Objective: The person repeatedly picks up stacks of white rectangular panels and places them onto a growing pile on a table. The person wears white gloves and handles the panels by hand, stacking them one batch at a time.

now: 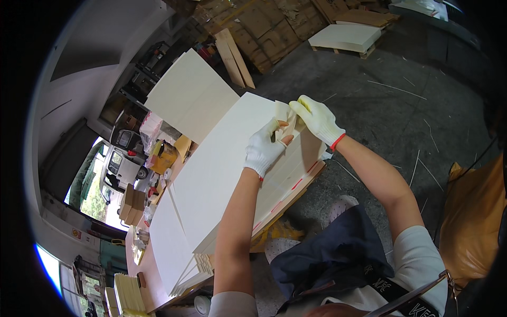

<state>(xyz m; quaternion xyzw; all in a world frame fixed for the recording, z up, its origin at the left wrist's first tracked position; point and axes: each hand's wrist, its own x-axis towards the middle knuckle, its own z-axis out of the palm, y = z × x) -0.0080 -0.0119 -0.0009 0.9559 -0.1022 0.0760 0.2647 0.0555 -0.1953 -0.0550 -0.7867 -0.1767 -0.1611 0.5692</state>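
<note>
- Right hand in white knit glove, red cuff (317, 117): fingertips look pinched on thin cream sheet-like strip (281, 110), between both hands.
- Left hand in white knit glove, bare fingertips (264, 148): fingers bent, parted beside strip; grip can't tell.
- Strip: probably light, bendy, tearable; hold edges.
- Under fingers: thick stack of flat white boards (224, 158), likely heavy, stiff.

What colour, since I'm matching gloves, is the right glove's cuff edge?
The cuff edge is red, clearest in the head view.
</note>
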